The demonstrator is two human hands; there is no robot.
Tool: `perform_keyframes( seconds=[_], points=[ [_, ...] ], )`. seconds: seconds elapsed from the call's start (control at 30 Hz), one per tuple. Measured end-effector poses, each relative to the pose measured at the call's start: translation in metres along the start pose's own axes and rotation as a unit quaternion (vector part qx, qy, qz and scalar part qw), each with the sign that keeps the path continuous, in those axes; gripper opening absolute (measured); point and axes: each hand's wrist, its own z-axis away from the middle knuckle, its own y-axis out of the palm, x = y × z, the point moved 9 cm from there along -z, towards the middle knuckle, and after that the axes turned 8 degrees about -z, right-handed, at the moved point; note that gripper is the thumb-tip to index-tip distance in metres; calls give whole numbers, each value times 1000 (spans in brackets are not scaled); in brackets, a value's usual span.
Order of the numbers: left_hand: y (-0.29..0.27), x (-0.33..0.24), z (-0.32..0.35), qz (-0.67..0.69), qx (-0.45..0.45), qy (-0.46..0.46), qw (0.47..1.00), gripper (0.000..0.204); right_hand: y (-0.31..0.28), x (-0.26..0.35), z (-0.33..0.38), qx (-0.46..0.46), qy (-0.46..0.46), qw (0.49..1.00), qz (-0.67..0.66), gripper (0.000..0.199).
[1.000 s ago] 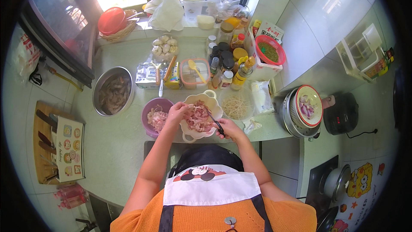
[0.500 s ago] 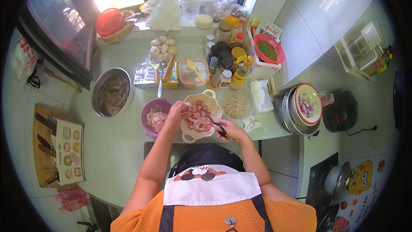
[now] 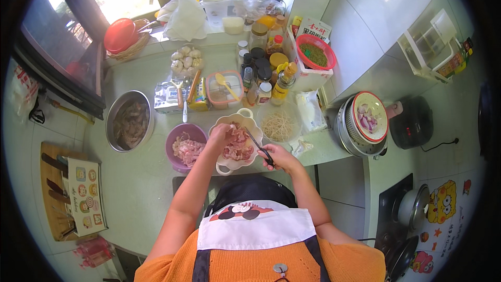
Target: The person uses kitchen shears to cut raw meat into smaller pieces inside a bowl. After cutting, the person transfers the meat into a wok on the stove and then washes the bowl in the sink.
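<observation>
My left hand (image 3: 221, 135) reaches over the left side of a white scalloped bowl with two handles (image 3: 224, 169), its fingers curled down at the raw meat pieces (image 3: 239, 150) inside. The fingertips are partly hidden and seem to pinch a piece of the meat. In my right hand (image 3: 282, 158) are kitchen scissors (image 3: 254, 139) with black handles, gripped at the bowl's right rim. Their blades slant up and left over the meat. Close on the left stands a purple bowl (image 3: 170, 157) holding pale pink raw meat (image 3: 188, 149), partly behind my left wrist.
A steel bowl of shrimp (image 3: 130, 121) stands at the left. Bean sprouts (image 3: 278, 126) fill a clear bowl on the right. Behind are a peeler (image 3: 180, 95), a lidded box with a yellow spoon (image 3: 223, 83), garlic (image 3: 186, 61) and several bottles (image 3: 263, 75). Knives (image 3: 55, 160) stand in a far-left block.
My left hand has moved down and in over the meat in the white bowl. The scissors stay at nearly the same place in my right hand. The whole view has shifted slightly.
</observation>
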Motion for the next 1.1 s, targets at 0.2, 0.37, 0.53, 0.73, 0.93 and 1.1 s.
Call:
perform_keyframes(
  seconds=[0.2, 0.37, 0.53, 0.73, 0.93, 1.1],
  points=[
    [-1, 8, 26, 231, -83, -211, 946, 12, 11, -1, -4, 17, 14, 999, 26, 35],
    [5, 14, 33, 373, -110, -284, 876, 13, 20, -4, -13, 34, 27, 998, 33, 37],
    [7, 16, 35, 375, -109, -280, 877, 12, 21, -5, -17, 45, 40, 997, 42, 35],
    [6, 16, 37, 384, -112, -263, 878, 12, 26, -4, -17, 60, 44, 996, 52, 33],
    [5, 9, 39, 376, -113, -265, 881, 11, 29, -4, -19, 62, 40, 996, 45, 33],
    [3, 14, 36, 363, -103, -247, 893, 9, 30, -1, -19, 56, 35, 997, 26, 33]
  ],
)
